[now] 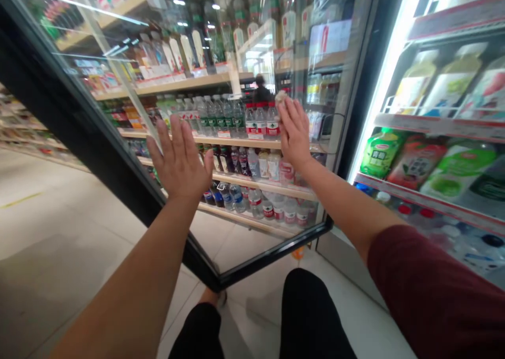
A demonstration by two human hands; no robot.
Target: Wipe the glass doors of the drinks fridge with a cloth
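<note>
A glass door [236, 238] in a black frame stands swung out in front of me. My left hand [179, 161] lies flat against the glass, fingers and thumb spread, with nothing in it. Farther right and higher up, my right hand [294, 130] presses a small pale cloth [281, 98] to the glass with its fingers stretched out. Most of the cloth is hidden under that hand, and only a crumpled bit shows past the fingertips.
At the right is a lit cooler [437, 122] with bottles on several shelves. Through the glass appear wooden shelves [221, 139] of drinks, mixed with reflections. The door's black edge [98, 143] runs down to a low corner [219, 281] by my legs. Pale floor tiles [51, 217] stretch left.
</note>
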